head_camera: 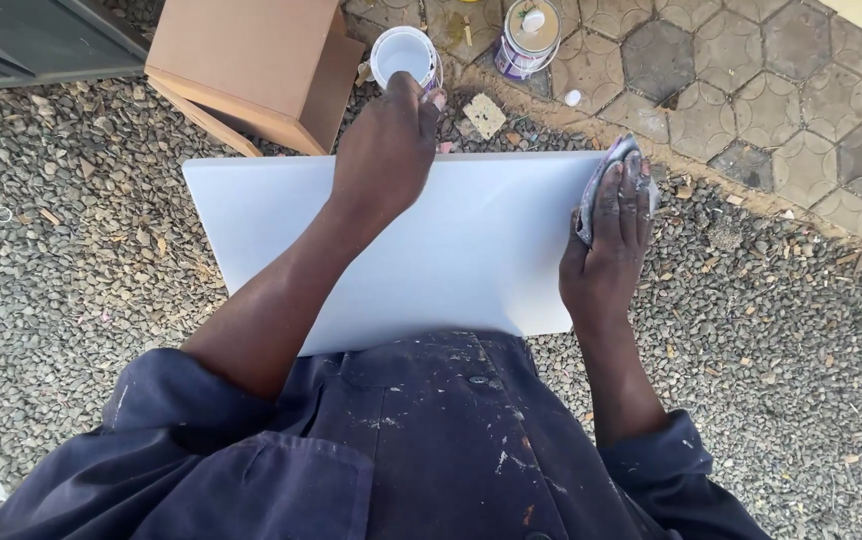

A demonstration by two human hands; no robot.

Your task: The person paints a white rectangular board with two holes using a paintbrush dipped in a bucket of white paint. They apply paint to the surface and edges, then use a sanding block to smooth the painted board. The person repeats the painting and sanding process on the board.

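Your left hand grips the cup beyond the board's far edge; your right hand presses a rag, fingers flat, on its right end.

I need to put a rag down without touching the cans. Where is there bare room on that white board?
The white flat board is bare in the middle, between the left hand and the right hand, and at its left end. The far edge is crowded: open white paint can, lidded can, brown wooden box.

One board, two tins, perhaps.
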